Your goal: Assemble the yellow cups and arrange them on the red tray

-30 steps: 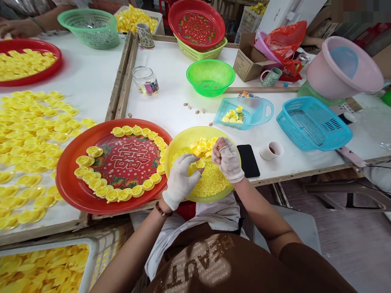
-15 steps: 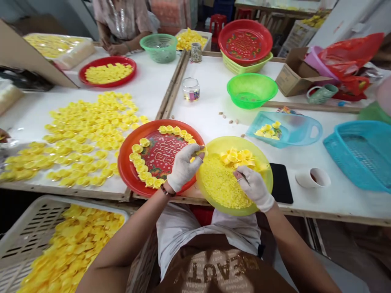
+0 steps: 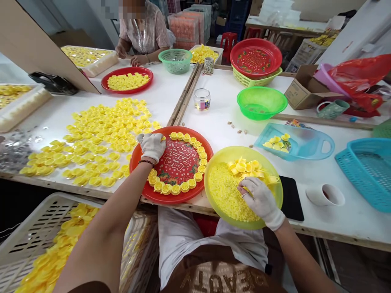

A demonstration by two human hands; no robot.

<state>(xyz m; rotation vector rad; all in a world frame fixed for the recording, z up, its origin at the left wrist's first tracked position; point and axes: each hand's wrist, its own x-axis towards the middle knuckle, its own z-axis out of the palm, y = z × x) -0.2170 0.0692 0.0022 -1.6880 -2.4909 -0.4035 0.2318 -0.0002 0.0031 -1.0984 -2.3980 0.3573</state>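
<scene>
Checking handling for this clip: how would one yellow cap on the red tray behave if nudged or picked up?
Each yellow cap on the red tray looks like thin moulded plastic, so probably light and fairly stiff. Its round outline suggests it could roll if stood on edge; lying flat, it would likely slide.

a small workshop: long white tabletops (image 3: 220,110) spread with hundreds of yellow plastic caps (image 3: 104,130), a green plastic basket (image 3: 175,61) and stacked crates (image 3: 186,32) behind.

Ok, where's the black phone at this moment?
In the head view, the black phone lies on the white table, to the right of the yellow plastic bowl and against its rim, with a white cup further right.
</scene>
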